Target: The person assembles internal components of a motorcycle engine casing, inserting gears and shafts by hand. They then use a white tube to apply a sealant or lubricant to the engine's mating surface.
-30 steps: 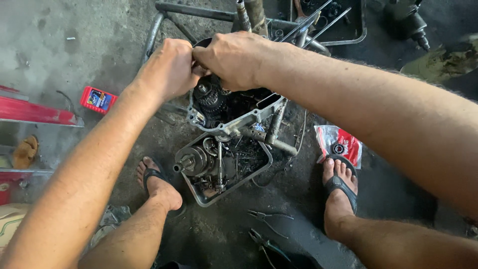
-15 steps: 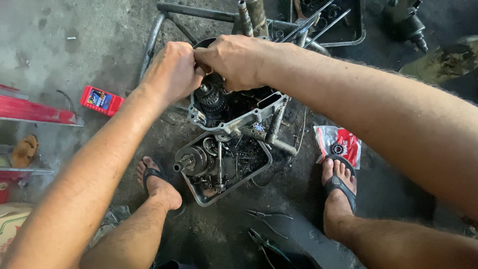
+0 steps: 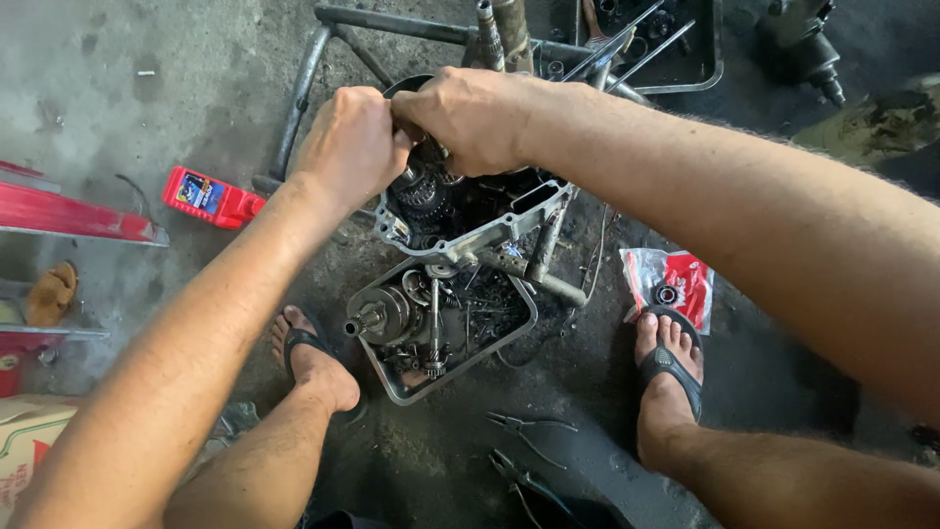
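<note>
**Two hands at work on an open engine case**

Stained grey concrete floor (image 3: 117,88) lies under everything, dark with oil near the middle. On it sits an open engine case (image 3: 470,220), its gears showing. The left hand (image 3: 352,147) and the right hand (image 3: 475,118) meet over the top edge of that case, knuckles touching, both curled tight around some small part between them; the part itself is hidden by the fingers, so what they grip cannot be told. Just below the hands, toward the person's feet, a metal tray (image 3: 387,377) holds a crankshaft, shafts and loose bolts. Left of the left hand lies a small red box (image 3: 211,196), near a red metal rail (image 3: 78,216). Below the right forearm a red and white plastic bag (image 3: 676,284) touches the toes of the right sandalled foot. Pliers (image 3: 529,426) lie on the floor between the feet, below the tray. Beyond the hands runs a grey steel frame (image 3: 304,88), and another dark tray of tools (image 3: 685,78).
</note>
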